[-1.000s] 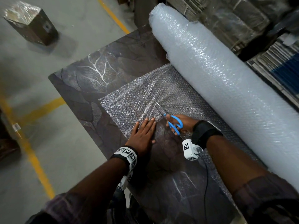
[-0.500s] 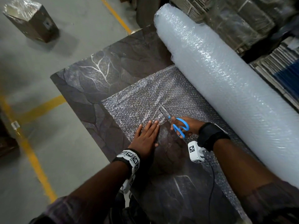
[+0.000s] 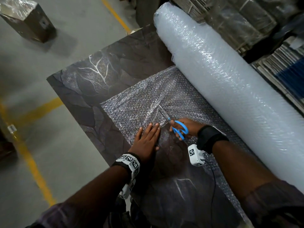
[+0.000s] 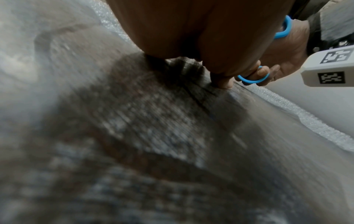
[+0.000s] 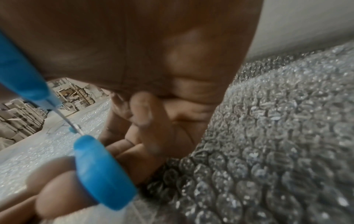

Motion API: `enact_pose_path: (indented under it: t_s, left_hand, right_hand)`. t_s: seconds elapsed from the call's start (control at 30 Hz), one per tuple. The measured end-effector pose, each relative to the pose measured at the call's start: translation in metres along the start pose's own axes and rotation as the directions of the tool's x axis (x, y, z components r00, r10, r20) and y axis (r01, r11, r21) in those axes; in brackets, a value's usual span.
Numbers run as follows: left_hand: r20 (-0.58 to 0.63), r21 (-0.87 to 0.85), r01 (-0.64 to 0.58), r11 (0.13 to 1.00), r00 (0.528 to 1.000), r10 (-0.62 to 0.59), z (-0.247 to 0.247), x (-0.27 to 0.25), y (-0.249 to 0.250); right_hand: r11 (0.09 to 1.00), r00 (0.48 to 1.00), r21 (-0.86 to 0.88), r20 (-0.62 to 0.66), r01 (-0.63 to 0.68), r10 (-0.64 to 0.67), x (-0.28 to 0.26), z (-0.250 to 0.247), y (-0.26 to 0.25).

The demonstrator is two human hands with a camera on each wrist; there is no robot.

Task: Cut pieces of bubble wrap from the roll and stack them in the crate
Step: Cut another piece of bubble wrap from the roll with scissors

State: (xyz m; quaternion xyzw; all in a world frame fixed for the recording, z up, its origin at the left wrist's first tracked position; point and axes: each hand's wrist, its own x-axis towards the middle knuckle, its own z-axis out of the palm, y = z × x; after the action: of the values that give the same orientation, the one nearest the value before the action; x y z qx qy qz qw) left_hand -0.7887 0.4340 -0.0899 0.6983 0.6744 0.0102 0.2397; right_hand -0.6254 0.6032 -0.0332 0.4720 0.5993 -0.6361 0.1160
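Note:
A big roll of bubble wrap (image 3: 230,89) lies diagonally along the right side of the dark table (image 3: 92,89). An unrolled sheet (image 3: 136,102) spreads from it across the table. My right hand (image 3: 185,127) grips blue-handled scissors (image 3: 179,127), whose blades (image 3: 162,112) point away from me into the sheet along a cut. The blue handle loops (image 5: 103,171) fill the right wrist view beside the bubble sheet (image 5: 277,136). My left hand (image 3: 148,139) lies flat, fingers straight, pressing the sheet just left of the cut. The crate is out of view.
The table's left edge drops to a grey floor with yellow lines (image 3: 31,158). A wrapped box (image 3: 28,18) stands on the floor at far left. Stacked cardboard and boxes (image 3: 246,17) crowd the area behind the roll.
The scissors and my right hand have moved forward along the cut, away from me. My left hand has slid forward alongside them, still flat on the sheet.

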Motion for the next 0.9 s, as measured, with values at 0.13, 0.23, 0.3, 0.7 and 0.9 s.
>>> enact_pose_path:
  t_s: [0.13, 0.23, 0.3, 0.7, 0.9]
  left_hand:
    - [-0.026, -0.004, -0.003, 1.0, 1.0, 0.003, 0.002, 0.0, -0.002]
    - [-0.019, -0.009, -0.003, 1.0, 1.0, 0.002, 0.002, 0.0, -0.003]
    - [-0.025, -0.008, -0.002, 1.0, 1.0, 0.002, 0.002, -0.001, -0.003]
    - [-0.071, -0.053, -0.013, 0.999, 0.997, 0.009, 0.004, -0.001, -0.003]
    - [-0.335, -0.279, -0.007, 0.96, 0.938, -0.09, -0.029, 0.005, -0.012]
  right_hand:
    - [0.998, 1.0, 0.064, -0.012, 0.018, -0.017, 0.001, 0.009, -0.008]
    - [0.994, 0.999, 0.103, -0.023, 0.032, -0.03, 0.005, 0.013, -0.012]
    - [0.997, 0.999, 0.068, -0.028, 0.032, -0.03, 0.01, 0.011, -0.014]
    - [0.993, 0.995, 0.094, -0.064, 0.078, -0.072, 0.023, 0.009, -0.016]
    - [0.992, 0.996, 0.095, -0.044, 0.082, -0.078, 0.028, 0.007, -0.012]
